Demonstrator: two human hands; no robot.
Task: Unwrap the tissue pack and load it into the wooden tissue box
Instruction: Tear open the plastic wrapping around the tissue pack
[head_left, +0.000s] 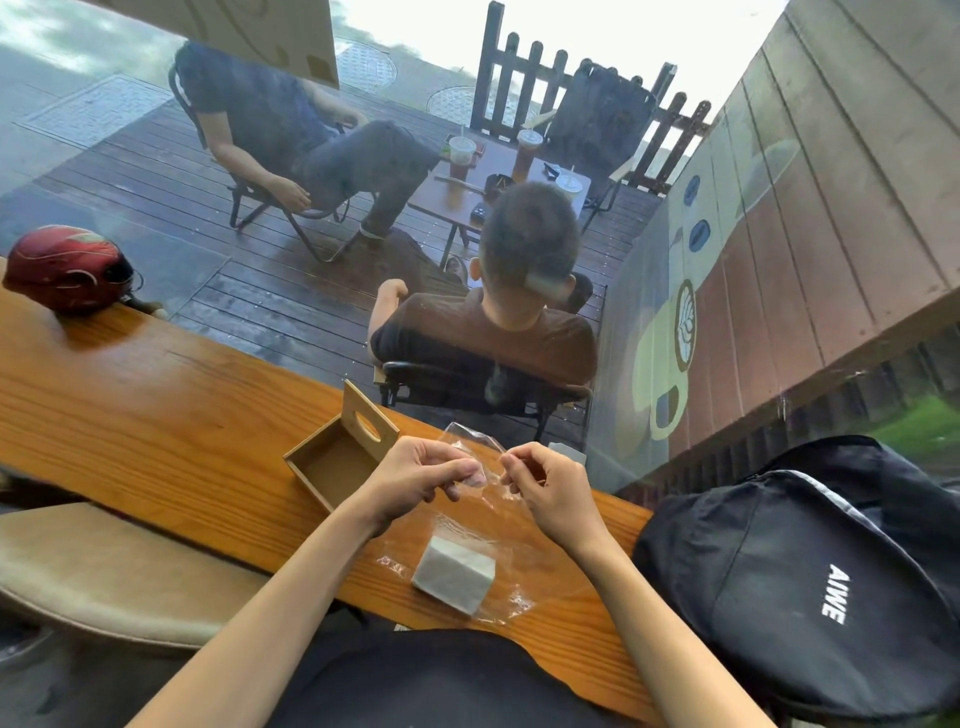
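**Pulling the wrapper off the tissues**

Both hands pinch the clear wrapper (480, 467) up above the counter (156, 415). The left hand (421, 475) and the right hand (545, 480) are close together, fingers squeezed shut on the plastic. The tissue pack (454, 574) lies near the person, just below the hands, with its long side running from near-left to far-right. The wooden tissue box (332, 457) sits open on the left, beside the left hand, so that hand is closer to it.
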